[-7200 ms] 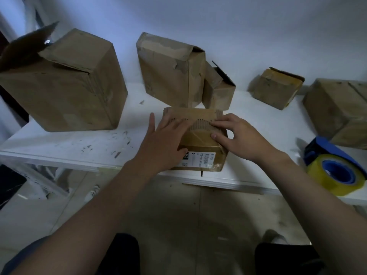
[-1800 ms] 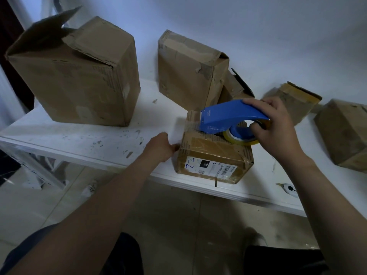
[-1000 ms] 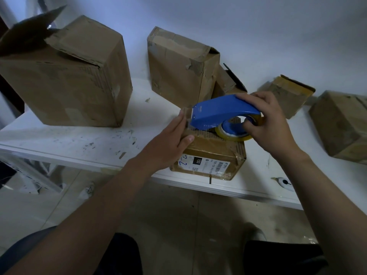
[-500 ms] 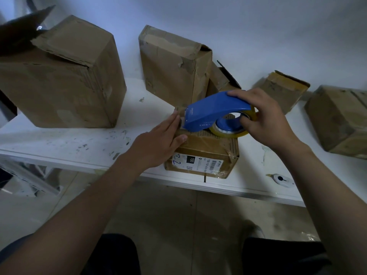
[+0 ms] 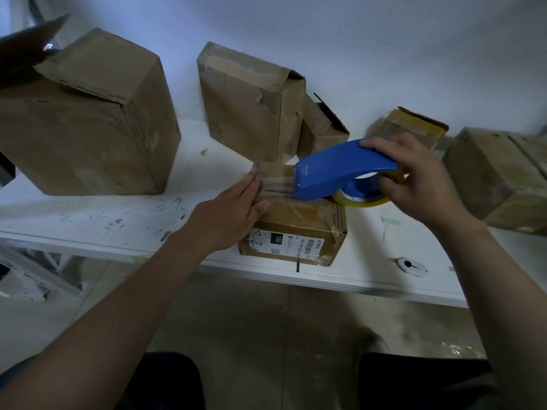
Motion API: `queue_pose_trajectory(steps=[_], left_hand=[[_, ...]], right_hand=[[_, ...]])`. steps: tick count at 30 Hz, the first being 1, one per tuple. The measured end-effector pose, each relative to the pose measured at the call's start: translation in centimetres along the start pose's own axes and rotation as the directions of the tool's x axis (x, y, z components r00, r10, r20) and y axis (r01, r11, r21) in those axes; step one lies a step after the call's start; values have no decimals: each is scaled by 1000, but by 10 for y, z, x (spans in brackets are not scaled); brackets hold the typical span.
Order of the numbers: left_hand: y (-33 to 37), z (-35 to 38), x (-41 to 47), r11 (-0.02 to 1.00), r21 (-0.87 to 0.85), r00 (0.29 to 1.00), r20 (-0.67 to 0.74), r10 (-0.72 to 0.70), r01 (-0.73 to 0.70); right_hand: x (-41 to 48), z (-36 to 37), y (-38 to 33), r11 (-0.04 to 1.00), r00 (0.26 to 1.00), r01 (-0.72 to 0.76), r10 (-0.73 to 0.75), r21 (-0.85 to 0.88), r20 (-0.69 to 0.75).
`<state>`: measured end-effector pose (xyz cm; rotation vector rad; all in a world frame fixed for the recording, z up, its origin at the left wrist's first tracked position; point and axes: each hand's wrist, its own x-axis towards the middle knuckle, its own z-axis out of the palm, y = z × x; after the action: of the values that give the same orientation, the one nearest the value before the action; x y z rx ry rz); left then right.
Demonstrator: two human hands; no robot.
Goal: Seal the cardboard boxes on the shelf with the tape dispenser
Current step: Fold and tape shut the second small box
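Note:
A small cardboard box [image 5: 299, 229] with a white shipping label lies at the front edge of the white shelf [image 5: 97, 214]. My left hand [image 5: 229, 211] lies flat against the box's left end, fingers straight, pressing the tape there. My right hand [image 5: 420, 179] grips the blue tape dispenser [image 5: 340, 173] with its yellowish roll. The dispenser's front rests on the top of the box, and a strip of clear tape runs from it to my left fingertips.
A large box [image 5: 88, 122] with a raised flap stands at the left. A tall box [image 5: 251, 102] and a smaller open one [image 5: 322, 128] stand behind. Two more boxes [image 5: 411, 125] [image 5: 500, 179] lie at the right. A small white object [image 5: 410, 266] lies near the shelf's front edge.
My left hand moved from beside the box onto its left end and now presses the tape. The dispenser has shifted a little to the right along the box top.

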<state>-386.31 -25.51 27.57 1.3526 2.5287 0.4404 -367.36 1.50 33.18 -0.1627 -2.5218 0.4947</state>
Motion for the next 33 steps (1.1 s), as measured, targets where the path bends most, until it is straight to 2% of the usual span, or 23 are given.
queue_pose_trajectory(steps=[4, 7, 14, 20, 25, 29, 33], left_hand=[[1, -1, 0, 989, 145, 999, 13, -39, 37], [9, -1, 1, 958, 278, 997, 1, -72, 68], [32, 4, 6, 923, 345, 985, -50, -165, 172], [41, 8, 11, 860, 491, 990, -90, -108, 139], [59, 15, 15, 889, 458, 998, -40, 50, -26], [61, 20, 22, 932, 363, 1000, -19, 9, -2], [58, 22, 22, 929, 370, 999, -34, -10, 22]], right_hand=[[-15, -19, 13, 1000, 997, -19, 18, -15, -79], [-27, -15, 20, 999, 999, -24, 23, -23, -27], [-30, -14, 26, 998, 998, -59, 58, -16, -26], [-31, -10, 33, 998, 998, -65, 65, -8, -24], [-32, -9, 35, 997, 997, -77, 77, 2, -19], [-33, -8, 35, 995, 995, -97, 97, 20, -20], [-36, -8, 37, 994, 995, -100, 101, 43, -20]])
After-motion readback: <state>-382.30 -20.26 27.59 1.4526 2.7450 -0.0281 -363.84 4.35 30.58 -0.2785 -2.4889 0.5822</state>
